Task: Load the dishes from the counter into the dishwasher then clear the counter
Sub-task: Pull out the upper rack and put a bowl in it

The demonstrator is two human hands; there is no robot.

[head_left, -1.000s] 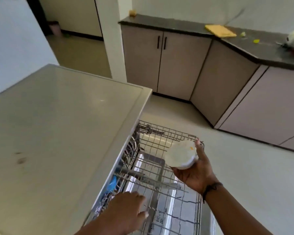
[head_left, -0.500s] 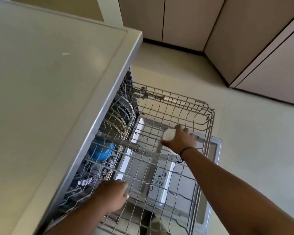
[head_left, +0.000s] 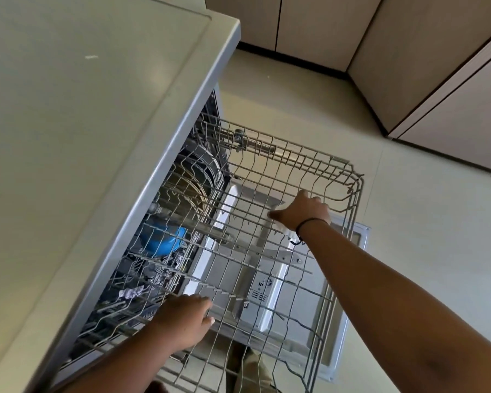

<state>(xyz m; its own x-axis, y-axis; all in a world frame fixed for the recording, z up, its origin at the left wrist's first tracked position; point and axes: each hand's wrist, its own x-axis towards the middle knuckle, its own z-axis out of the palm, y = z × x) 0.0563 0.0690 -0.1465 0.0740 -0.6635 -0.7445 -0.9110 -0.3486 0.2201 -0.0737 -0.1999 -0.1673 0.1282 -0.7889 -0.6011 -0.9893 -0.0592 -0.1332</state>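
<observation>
The white bowl [head_left: 284,228] was almost wholly covered by the right hand [head_left: 302,212]; only slivers of white showed at the thumb and below the wrist, so its shape and seating in the upper rack [head_left: 343,177] could not be determined. The bench [head_left: 68,123] was cut off by the top and left edges. Under its overhang, the lower rack's contents sat in shadow: a blue item [head_left: 163,242] was partly screened by wires, and the dark objects beside it could not be identified. The left hand [head_left: 182,321] hid its own fingertips. Both forearms ran off the frame.
</observation>
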